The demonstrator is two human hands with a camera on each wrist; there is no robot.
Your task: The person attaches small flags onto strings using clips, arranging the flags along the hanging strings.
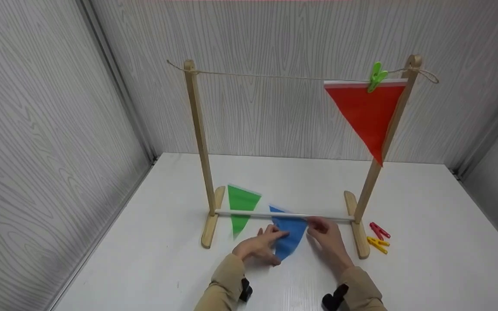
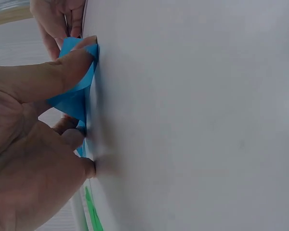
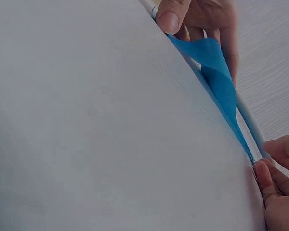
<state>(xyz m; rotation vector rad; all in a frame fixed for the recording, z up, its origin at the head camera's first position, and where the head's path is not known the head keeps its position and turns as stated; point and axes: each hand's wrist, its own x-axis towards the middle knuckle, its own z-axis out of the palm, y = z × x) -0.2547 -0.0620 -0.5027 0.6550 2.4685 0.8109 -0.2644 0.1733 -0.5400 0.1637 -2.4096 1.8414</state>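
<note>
Well, a flat wooden post (image 1: 199, 138) stands at the left of the white counter (image 1: 154, 259). A thin, rough string (image 1: 266, 77) runs across from its top. Next lies a green three-sided flag (image 1: 242, 199), with a smooth white bar (image 1: 261, 214) going over it and getting in the way. The left hand (image 1: 257, 247) is spread, its thumb and pointer finger touching a blue flag (image 1: 293, 239). That thin, bendy flag lies in the middle, its top part under the bar, partly curled up. The right hand (image 1: 327, 239) pinches its right corner. Farther right, a green clip (image 1: 377, 77) holds a red flag (image 1: 365, 112) on the string, partly in front of another wooden post (image 1: 371, 183). Last come a red clip (image 1: 380, 231) and a yellow clip (image 1: 378, 244).
</note>
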